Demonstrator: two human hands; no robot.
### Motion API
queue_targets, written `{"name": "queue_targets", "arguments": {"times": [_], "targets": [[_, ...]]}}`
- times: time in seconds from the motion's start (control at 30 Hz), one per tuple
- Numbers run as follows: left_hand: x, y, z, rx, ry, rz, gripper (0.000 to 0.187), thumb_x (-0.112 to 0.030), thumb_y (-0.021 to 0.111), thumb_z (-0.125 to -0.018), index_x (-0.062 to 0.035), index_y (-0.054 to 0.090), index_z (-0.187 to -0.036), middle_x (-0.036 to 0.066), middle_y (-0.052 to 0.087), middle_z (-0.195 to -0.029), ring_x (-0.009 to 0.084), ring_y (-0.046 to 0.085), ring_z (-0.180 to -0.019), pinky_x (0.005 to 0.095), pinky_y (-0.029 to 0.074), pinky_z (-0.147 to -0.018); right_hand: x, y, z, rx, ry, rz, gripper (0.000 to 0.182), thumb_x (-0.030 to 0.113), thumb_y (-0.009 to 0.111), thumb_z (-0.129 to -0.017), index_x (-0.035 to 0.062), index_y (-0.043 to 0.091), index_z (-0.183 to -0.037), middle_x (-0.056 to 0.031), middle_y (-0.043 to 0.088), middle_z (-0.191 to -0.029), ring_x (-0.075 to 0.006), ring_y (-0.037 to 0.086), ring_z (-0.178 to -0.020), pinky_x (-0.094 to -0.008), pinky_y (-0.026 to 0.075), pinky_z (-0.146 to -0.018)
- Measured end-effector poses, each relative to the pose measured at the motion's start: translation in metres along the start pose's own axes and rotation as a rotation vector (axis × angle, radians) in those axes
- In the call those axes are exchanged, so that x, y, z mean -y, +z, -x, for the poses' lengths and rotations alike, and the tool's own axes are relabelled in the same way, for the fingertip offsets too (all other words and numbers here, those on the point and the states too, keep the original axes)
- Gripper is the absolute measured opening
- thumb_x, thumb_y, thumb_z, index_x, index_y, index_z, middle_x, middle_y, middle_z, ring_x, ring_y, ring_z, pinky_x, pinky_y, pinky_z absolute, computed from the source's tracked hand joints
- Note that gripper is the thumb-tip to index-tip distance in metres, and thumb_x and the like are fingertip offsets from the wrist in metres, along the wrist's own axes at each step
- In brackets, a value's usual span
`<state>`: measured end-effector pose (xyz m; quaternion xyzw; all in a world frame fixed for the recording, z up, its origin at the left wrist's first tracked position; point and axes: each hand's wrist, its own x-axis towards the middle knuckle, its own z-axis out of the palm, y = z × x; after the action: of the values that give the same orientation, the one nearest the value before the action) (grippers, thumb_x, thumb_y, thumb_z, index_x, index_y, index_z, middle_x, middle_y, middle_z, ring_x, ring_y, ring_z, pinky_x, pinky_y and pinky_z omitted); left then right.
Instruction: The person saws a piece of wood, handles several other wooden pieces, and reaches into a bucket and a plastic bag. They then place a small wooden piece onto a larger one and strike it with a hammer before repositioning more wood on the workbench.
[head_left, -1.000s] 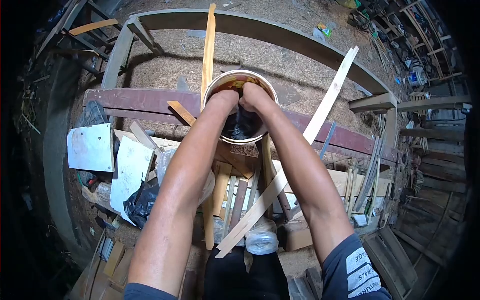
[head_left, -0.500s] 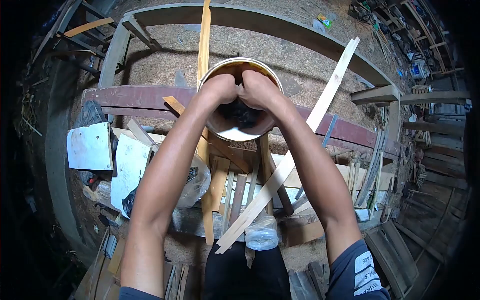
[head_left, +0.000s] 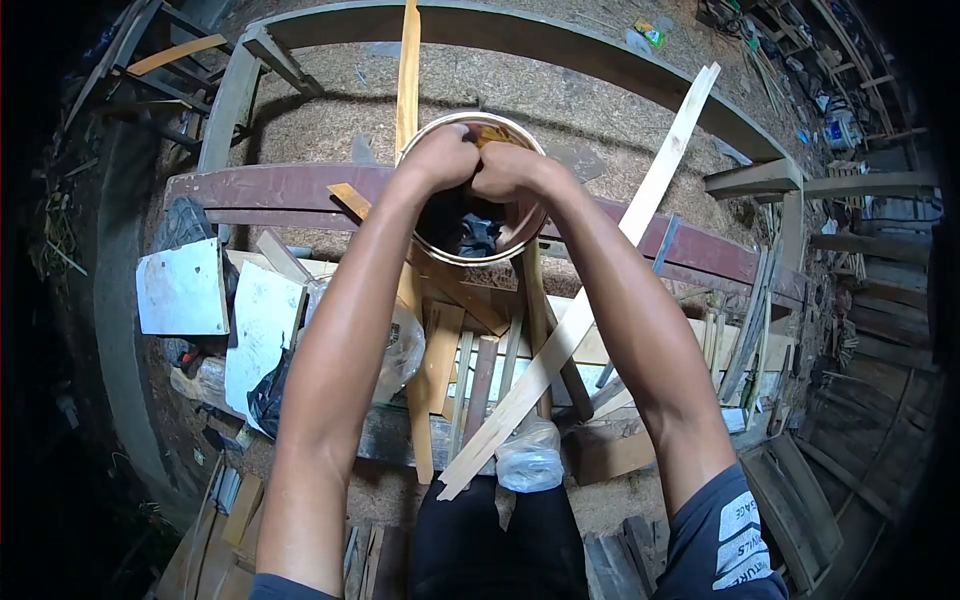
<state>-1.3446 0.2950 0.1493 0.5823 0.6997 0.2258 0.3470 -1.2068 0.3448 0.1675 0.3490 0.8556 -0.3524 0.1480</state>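
Observation:
A round bucket [head_left: 478, 262] with a pale rim stands past the workbench, with both hands inside its mouth. My left hand [head_left: 447, 155] is closed near the bucket's upper left, its fingertips turned down out of sight. Beside it my right hand [head_left: 508, 170] is closed too, the knuckles of both hands almost touching. Whatever they grip is hidden. Dark, crumpled material [head_left: 480, 232] lies at the bottom of the bucket, below the hands.
A long pale board [head_left: 560, 350] slants across the bench right of the bucket. Maroon planks [head_left: 280, 193] run crosswise behind. White panels [head_left: 182, 290] lie at the left, and a clear plastic bag of something [head_left: 529, 462] sits by my lap. Wood strips stand at the right.
Both hands have risen slightly and shifted within the bucket, with the right one turned more sideways. More of the dark material shows, and the bucket's near rim appears higher.

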Motion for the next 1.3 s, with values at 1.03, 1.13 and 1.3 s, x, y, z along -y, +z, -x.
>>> {"name": "queue_targets", "arguments": {"times": [1.03, 1.13, 1.3], "targets": [[-0.111, 0.254, 0.334, -0.062, -0.078, 0.845, 0.022, -0.006, 0.057, -0.099, 0.0054, 0.069, -0.112, 0.008, 0.071, -0.085, 0.0127, 0.063, -0.083, 0.0288, 0.051, -0.079, -0.062, 0.257, 0.393, -0.736, 0.309, -1.852, 0.064, 0.054, 0.035, -0.108, -0.0001, 0.058, -0.134, -0.0126, 0.069, -0.122, -0.0217, 0.069, -0.108, -0.0364, 0.056, -0.094], [-0.125, 0.295, 0.386, -0.074, -0.129, 0.826, 0.022, -0.009, 0.056, -0.101, 0.0048, 0.07, -0.112, 0.004, 0.07, -0.083, 0.0116, 0.063, -0.079, 0.0279, 0.051, -0.073, -0.066, 0.294, 0.429, -0.762, 0.412, -1.857, 0.061, 0.05, 0.037, -0.109, -0.0026, 0.059, -0.13, -0.0128, 0.07, -0.118, -0.0203, 0.069, -0.105, -0.0339, 0.054, -0.096], [-0.134, 0.341, 0.441, -0.147, -0.328, 0.881, 0.035, -0.023, 0.048, -0.107, 0.0034, 0.071, -0.102, 0.003, 0.068, -0.079, 0.0127, 0.057, -0.068, 0.0326, 0.045, -0.062, -0.075, 0.329, 0.46, -0.878, 0.544, -1.481, 0.063, 0.049, 0.038, -0.11, -0.008, 0.057, -0.13, -0.0126, 0.064, -0.123, -0.0177, 0.059, -0.112, -0.0326, 0.045, -0.102]]}}
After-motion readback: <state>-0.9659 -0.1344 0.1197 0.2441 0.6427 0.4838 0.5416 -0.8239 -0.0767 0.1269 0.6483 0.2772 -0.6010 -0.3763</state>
